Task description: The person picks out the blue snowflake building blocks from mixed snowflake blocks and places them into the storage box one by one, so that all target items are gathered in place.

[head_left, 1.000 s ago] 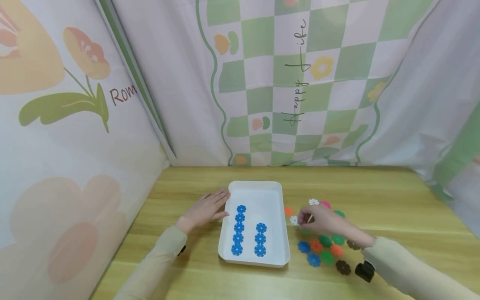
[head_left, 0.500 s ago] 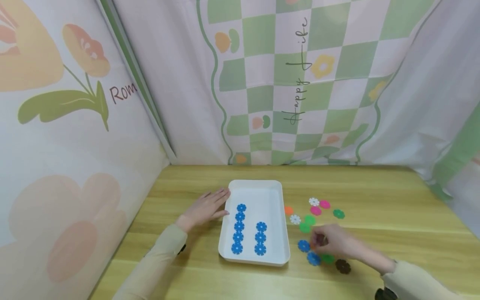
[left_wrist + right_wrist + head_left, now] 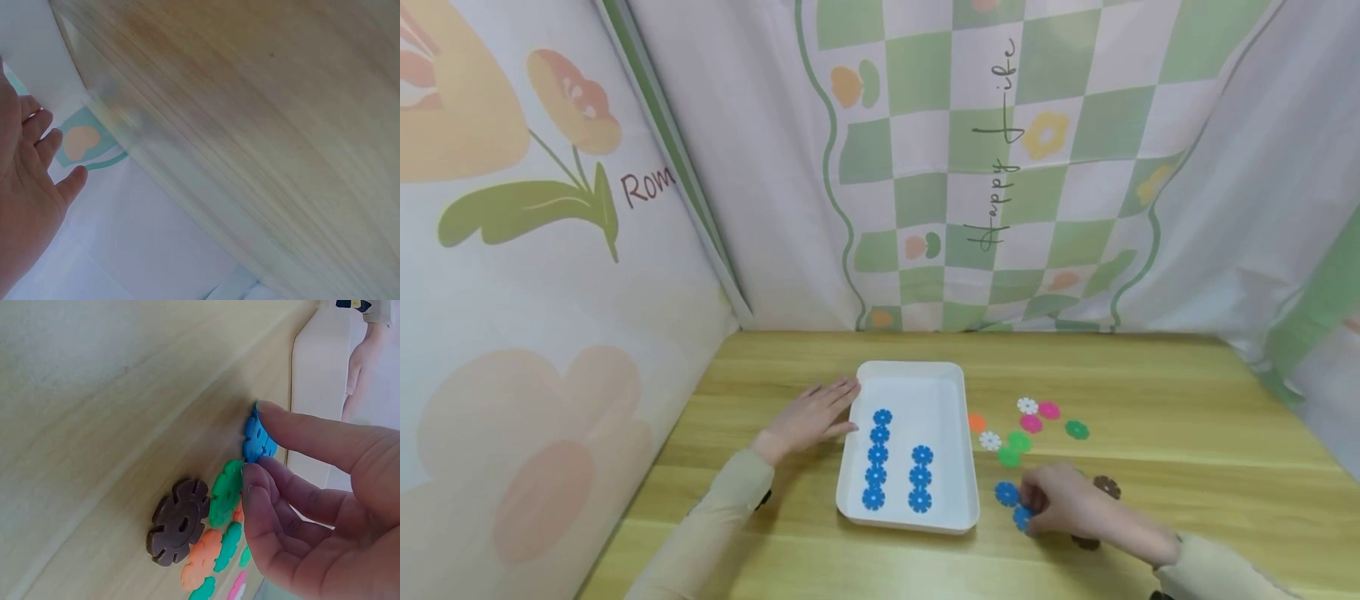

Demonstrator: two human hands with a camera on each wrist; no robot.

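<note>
My right hand [image 3: 1063,504] is over the loose pieces to the right of the tray. Its thumb and fingers pinch the edges of a blue interlocking disc [image 3: 257,439], a notched flower-shaped plastic piece, low at the table. A second blue disc [image 3: 1007,493] lies just beside it. In the right wrist view, a green disc [image 3: 225,492] and a brown disc [image 3: 178,522] lie by the fingertips. My left hand [image 3: 811,419], fingers straight, rests at the left rim of the white tray [image 3: 917,387]. Inside the tray, blue discs stand in two columns, a longer left one [image 3: 877,454] and a shorter right one [image 3: 921,477].
Beyond my right hand lie white [image 3: 1027,406], pink [image 3: 1049,410], light green [image 3: 1018,442] and dark green discs [image 3: 1077,429]. An orange disc [image 3: 977,422] sits against the tray's right side. A curtain [image 3: 992,208] hangs behind the wooden table [image 3: 790,358].
My right hand has moved from the white and light green discs toward me, past the orange ones, to the nearer blue disc, which it now pinches. The left hand has stayed at the tray.
</note>
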